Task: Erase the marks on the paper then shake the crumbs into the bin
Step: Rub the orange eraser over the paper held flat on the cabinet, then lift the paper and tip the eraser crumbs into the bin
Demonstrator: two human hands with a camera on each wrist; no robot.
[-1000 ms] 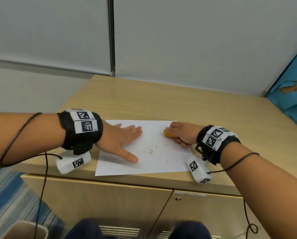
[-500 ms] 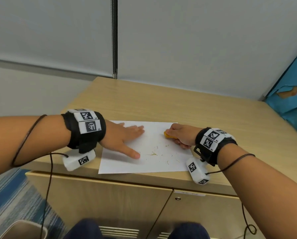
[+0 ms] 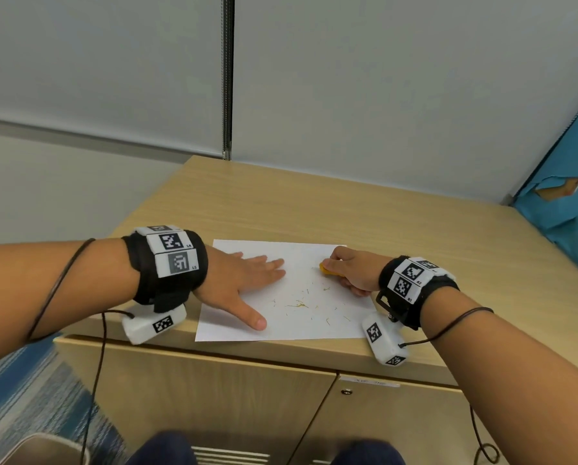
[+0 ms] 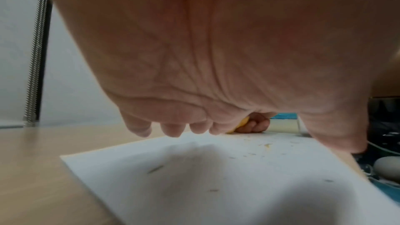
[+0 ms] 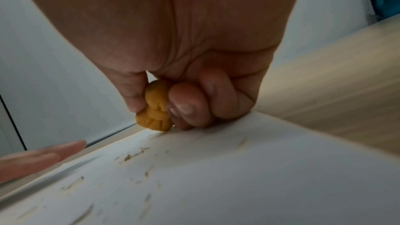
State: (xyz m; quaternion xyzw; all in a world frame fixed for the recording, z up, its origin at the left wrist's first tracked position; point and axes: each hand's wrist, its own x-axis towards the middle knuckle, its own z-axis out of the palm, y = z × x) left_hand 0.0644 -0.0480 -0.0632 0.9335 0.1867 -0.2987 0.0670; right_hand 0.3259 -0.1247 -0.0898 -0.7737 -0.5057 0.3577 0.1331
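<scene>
Paper (image 3: 281, 317) flat on cabinet top (image 3: 314, 209), near front edge. Left hand (image 3: 244, 280) spread flat, pinning 9 o'clock side. Right hand (image 3: 351, 270) pinches orange eraser (image 3: 326, 269) at 2 o'clock corner. Crumbs (image 3: 301, 305) scattered mid-sheet. Sheet light, floppy, likely creases easily; lift by opposite edges, trough-shaped.

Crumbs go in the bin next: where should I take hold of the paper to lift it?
Judging from its pose, take the paper by its two short ends, one from each side, and lift them so it sags into a trough. It lies flat on the cabinet top with crumbs mid-sheet; its near edge lies close to the cabinet's front edge.
</scene>
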